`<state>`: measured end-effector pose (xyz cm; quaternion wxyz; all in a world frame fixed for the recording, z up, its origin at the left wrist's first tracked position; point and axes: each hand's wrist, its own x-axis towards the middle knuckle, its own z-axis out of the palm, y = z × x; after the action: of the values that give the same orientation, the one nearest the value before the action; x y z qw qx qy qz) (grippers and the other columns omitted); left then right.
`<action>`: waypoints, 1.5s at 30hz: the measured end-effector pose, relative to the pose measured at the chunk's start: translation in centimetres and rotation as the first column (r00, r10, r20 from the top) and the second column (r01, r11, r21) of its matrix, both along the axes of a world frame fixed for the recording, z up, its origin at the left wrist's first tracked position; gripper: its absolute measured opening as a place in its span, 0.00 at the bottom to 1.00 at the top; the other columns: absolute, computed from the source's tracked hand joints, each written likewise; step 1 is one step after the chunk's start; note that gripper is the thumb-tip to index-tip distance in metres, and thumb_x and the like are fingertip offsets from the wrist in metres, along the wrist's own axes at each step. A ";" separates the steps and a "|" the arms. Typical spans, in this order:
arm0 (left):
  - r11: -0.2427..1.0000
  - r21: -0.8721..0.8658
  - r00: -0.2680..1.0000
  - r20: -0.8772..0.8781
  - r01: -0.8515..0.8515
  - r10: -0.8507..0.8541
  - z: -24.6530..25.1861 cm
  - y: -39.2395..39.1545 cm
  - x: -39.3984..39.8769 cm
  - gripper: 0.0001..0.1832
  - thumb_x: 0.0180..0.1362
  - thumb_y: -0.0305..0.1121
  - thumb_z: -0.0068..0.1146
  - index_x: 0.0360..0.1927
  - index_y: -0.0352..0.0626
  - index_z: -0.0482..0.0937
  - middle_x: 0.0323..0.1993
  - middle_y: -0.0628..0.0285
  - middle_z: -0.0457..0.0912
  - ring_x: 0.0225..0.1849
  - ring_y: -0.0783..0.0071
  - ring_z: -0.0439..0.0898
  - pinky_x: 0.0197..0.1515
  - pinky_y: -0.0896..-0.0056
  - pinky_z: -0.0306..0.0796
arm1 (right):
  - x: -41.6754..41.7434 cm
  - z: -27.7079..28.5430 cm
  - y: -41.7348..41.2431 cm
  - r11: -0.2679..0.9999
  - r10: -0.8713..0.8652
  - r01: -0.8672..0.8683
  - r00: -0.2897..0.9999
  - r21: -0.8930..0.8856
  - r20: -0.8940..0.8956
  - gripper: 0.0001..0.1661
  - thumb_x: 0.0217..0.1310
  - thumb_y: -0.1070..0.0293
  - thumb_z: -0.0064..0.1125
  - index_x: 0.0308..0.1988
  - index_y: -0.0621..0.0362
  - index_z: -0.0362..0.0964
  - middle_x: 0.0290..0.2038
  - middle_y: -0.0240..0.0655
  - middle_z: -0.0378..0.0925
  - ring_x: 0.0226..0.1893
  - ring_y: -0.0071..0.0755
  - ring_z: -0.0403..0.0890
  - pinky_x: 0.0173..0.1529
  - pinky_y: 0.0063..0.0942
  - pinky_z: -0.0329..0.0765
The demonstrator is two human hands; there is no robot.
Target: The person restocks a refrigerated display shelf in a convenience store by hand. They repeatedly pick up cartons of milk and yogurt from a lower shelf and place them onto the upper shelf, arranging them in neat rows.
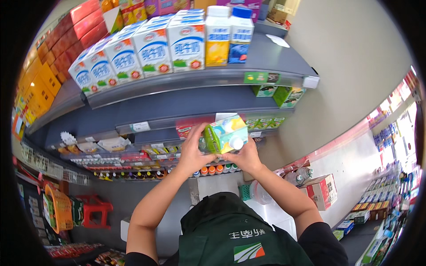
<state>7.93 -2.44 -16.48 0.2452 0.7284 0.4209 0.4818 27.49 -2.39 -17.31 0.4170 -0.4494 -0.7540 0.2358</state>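
Note:
Between both my hands is a green and yellow drink carton (pixel 226 133) with a white screw cap, tilted so its capped top faces me. My left hand (pixel 193 149) grips the carton's left side, and my right hand (pixel 245 154) holds it at the lower right. Behind the carton lies the front of a grey store shelf (pixel 186 99). On the shelf above, white milk cartons (pixel 186 43) stand in rows. Beside them are a yellow and white carton (pixel 217 40) with a white cap and a blue and white carton (pixel 240 38) with a blue cap.
Green boxes (pixel 289 97) sit at the right end of the middle shelf. Bottles (pixel 213 170) line the bottom. A red stool (pixel 98 211) and an orange basket (pixel 60 207) stand at left. A cardboard box (pixel 321 192) and large water bottles (pixel 294 178) are at right, beside a wall (pixel 342 76).

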 end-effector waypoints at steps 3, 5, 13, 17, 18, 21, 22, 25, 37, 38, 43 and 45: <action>0.973 0.215 0.993 -0.101 0.079 -0.058 2.5 2.7 3.2 0.43 0.34 0.23 0.68 0.59 0.43 0.63 0.59 0.53 0.68 0.64 0.50 0.65 0.61 0.59 0.65 | 1.3 -0.4 0.6 0.979 -0.161 0.185 0.960 0.089 -0.227 0.55 0.31 0.61 0.80 0.58 0.65 0.56 0.49 0.44 0.72 0.49 0.40 0.77 0.52 0.32 0.74; 0.965 0.245 0.995 -0.054 0.091 -0.080 3.4 4.0 5.2 0.41 0.38 0.17 0.62 0.60 0.47 0.63 0.63 0.54 0.64 0.66 0.51 0.61 0.62 0.59 0.64 | 1.7 0.4 0.9 0.966 -0.168 0.228 0.910 0.120 -0.379 0.56 0.32 0.65 0.79 0.59 0.65 0.54 0.54 0.47 0.68 0.53 0.40 0.74 0.55 0.33 0.72; 0.968 0.234 0.994 -0.039 -0.091 0.103 2.6 8.9 9.2 0.42 0.41 0.17 0.60 0.63 0.45 0.58 0.61 0.47 0.64 0.61 0.45 0.66 0.57 0.56 0.67 | 2.8 -0.4 6.9 0.912 -0.190 0.337 0.852 0.234 -0.488 0.53 0.32 0.68 0.75 0.59 0.65 0.53 0.57 0.49 0.66 0.55 0.44 0.72 0.57 0.34 0.70; 0.976 0.180 0.988 -0.070 -0.120 0.134 2.1 11.5 9.4 0.40 0.41 0.22 0.63 0.61 0.38 0.60 0.56 0.42 0.69 0.56 0.42 0.70 0.55 0.56 0.68 | 2.6 0.1 8.8 0.883 -0.251 0.395 0.854 0.253 -0.457 0.50 0.34 0.65 0.75 0.56 0.64 0.55 0.50 0.49 0.72 0.49 0.46 0.77 0.51 0.34 0.75; 0.981 0.175 0.988 -0.110 -0.088 0.109 1.8 12.1 9.0 0.41 0.41 0.23 0.64 0.62 0.38 0.59 0.58 0.42 0.67 0.56 0.41 0.69 0.55 0.54 0.68 | 2.8 0.1 9.0 0.895 -0.265 0.392 0.851 0.212 -0.454 0.49 0.35 0.64 0.75 0.56 0.64 0.56 0.47 0.48 0.73 0.46 0.46 0.79 0.49 0.34 0.76; 0.986 0.156 0.991 -0.117 -0.049 0.068 1.0 14.0 8.6 0.41 0.40 0.33 0.69 0.60 0.36 0.62 0.55 0.40 0.70 0.55 0.40 0.70 0.55 0.52 0.67 | 3.4 0.8 9.4 0.879 -0.326 0.427 0.864 0.214 -0.385 0.47 0.36 0.61 0.75 0.54 0.63 0.58 0.42 0.48 0.76 0.40 0.49 0.81 0.43 0.37 0.78; 0.989 0.135 0.989 -0.128 -0.052 0.070 1.3 14.2 8.4 0.41 0.39 0.35 0.70 0.59 0.36 0.63 0.53 0.40 0.71 0.54 0.40 0.70 0.55 0.53 0.67 | 3.5 1.7 9.2 0.870 -0.364 0.440 0.877 0.221 -0.313 0.46 0.37 0.61 0.75 0.55 0.63 0.58 0.43 0.49 0.76 0.42 0.51 0.80 0.44 0.37 0.77; 0.998 0.059 0.991 -0.132 0.037 -0.029 1.7 15.9 8.2 0.36 0.43 0.30 0.71 0.55 0.32 0.66 0.49 0.48 0.77 0.52 0.62 0.77 0.56 0.65 0.68 | 4.6 1.8 10.5 0.880 -0.344 0.398 0.911 0.259 -0.228 0.42 0.43 0.64 0.69 0.57 0.64 0.59 0.45 0.52 0.75 0.47 0.52 0.77 0.49 0.37 0.73; 0.926 -0.350 0.987 0.118 0.143 -0.107 1.8 16.2 8.5 0.39 0.48 0.34 0.69 0.59 0.27 0.60 0.55 0.45 0.70 0.57 0.60 0.72 0.60 0.64 0.65 | 7.7 1.8 14.3 0.797 -0.588 0.600 0.748 -0.067 -0.306 0.51 0.47 0.64 0.66 0.62 0.76 0.45 0.37 0.43 0.79 0.32 0.41 0.81 0.39 0.34 0.76; 0.920 -0.360 0.985 0.129 0.154 -0.115 1.9 16.2 8.6 0.39 0.48 0.34 0.69 0.59 0.27 0.60 0.55 0.45 0.70 0.57 0.60 0.72 0.60 0.64 0.65 | 8.1 1.8 14.6 0.788 -0.608 0.610 0.750 -0.080 -0.260 0.50 0.46 0.64 0.66 0.61 0.76 0.47 0.35 0.41 0.80 0.32 0.42 0.81 0.40 0.35 0.76; 0.937 -0.313 0.985 0.125 0.153 -0.119 1.5 16.4 8.7 0.39 0.48 0.34 0.69 0.59 0.27 0.60 0.55 0.45 0.71 0.57 0.60 0.72 0.60 0.64 0.65 | 7.7 1.8 15.2 0.709 -0.695 0.702 0.678 -0.070 -0.241 0.44 0.41 0.59 0.70 0.53 0.70 0.57 0.29 0.35 0.81 0.34 0.45 0.81 0.42 0.39 0.75; 0.944 -0.296 0.987 0.116 0.146 -0.116 1.4 16.4 8.7 0.38 0.48 0.33 0.69 0.58 0.27 0.60 0.54 0.46 0.71 0.56 0.61 0.72 0.59 0.64 0.65 | 7.2 2.6 14.6 0.702 -0.710 0.705 0.680 -0.101 -0.181 0.44 0.40 0.58 0.72 0.52 0.68 0.58 0.33 0.38 0.79 0.37 0.47 0.80 0.43 0.40 0.75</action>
<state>16.60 13.97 -15.06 0.4058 0.6843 0.4283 0.4286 34.74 12.20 -14.66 0.5464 -0.6833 -0.4716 0.1102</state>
